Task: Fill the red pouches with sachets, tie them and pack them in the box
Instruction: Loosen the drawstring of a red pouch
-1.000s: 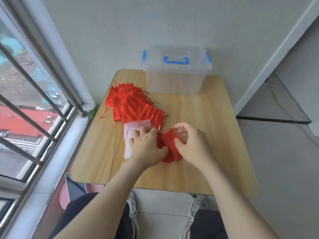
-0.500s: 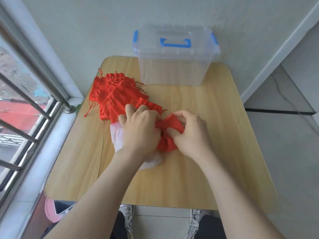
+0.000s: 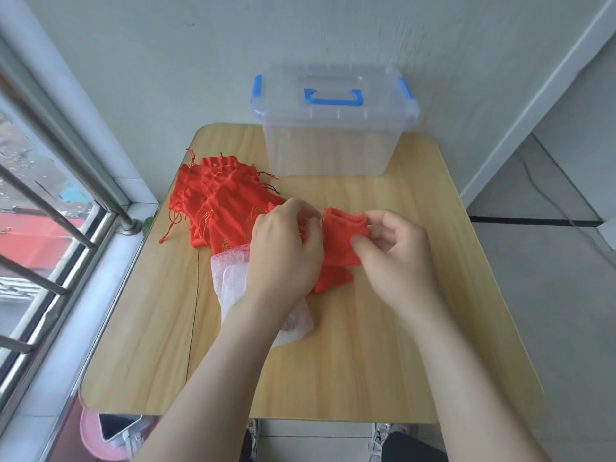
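A red pouch is held between both hands over the middle of the wooden table. My right hand pinches the right side of its open mouth. My left hand grips the pouch's left side, fingers curled over it. Under my left wrist lies a white mesh bag of sachets. A pile of several red pouches with gold print and loose strings lies at the left. The clear plastic box with blue handle and clips stands at the back, lid on.
A barred window runs along the left, close to the table edge. A white wall stands behind the box. The table's right half and front are bare wood. A pink object sits on the floor at the lower left.
The pouch's mouth has been pulled wider and lifted slightly, and my right hand has shifted right. The camera view has also moved.
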Available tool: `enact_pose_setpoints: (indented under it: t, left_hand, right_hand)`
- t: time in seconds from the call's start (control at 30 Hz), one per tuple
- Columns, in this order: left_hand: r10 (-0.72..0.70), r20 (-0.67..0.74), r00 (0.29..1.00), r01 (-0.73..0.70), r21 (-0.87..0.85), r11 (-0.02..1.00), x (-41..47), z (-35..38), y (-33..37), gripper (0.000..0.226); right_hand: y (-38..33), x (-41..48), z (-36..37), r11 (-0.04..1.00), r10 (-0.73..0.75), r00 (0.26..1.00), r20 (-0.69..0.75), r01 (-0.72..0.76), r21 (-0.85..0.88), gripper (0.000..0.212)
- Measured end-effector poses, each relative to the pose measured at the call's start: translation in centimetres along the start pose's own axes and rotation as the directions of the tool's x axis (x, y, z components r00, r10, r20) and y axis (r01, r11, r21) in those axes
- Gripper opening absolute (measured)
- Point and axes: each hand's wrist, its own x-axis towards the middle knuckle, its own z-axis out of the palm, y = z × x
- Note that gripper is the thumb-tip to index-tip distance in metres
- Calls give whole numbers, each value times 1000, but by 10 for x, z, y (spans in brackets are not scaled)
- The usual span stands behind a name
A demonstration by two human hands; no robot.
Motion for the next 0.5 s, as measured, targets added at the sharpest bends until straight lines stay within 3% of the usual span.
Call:
enact_pose_setpoints:
  t: [0.07, 0.13, 0.3, 0.37, 0.5]
  left_hand:
    - [-83, -25, 996, 80, -100, 992, 3, -3, 6, 12]
    - [-168, 7, 986, 166, -186, 968, 6, -5, 11, 29]
    - [-334, 199, 921, 389, -486, 782, 14, -2, 17, 70]
    - [-344, 227, 911, 411, -563, 717, 19, 1, 20, 65]
    - [-400, 221, 890, 441, -646, 624, 25, 1, 18, 28]
  right_hand:
    - [-10, 4, -1, 983, 31, 999, 43, -38, 180, 29]
    - [-18, 7, 0, 958, 39, 996, 74, -59, 280, 29]
    - [-20, 15, 3, 964, 40, 995, 90, -62, 259, 28]
    - [-18, 18, 1, 972, 27, 998, 61, -40, 233, 29]
    - [-15, 20, -4, 987, 10, 1000, -21, -7, 163, 31]
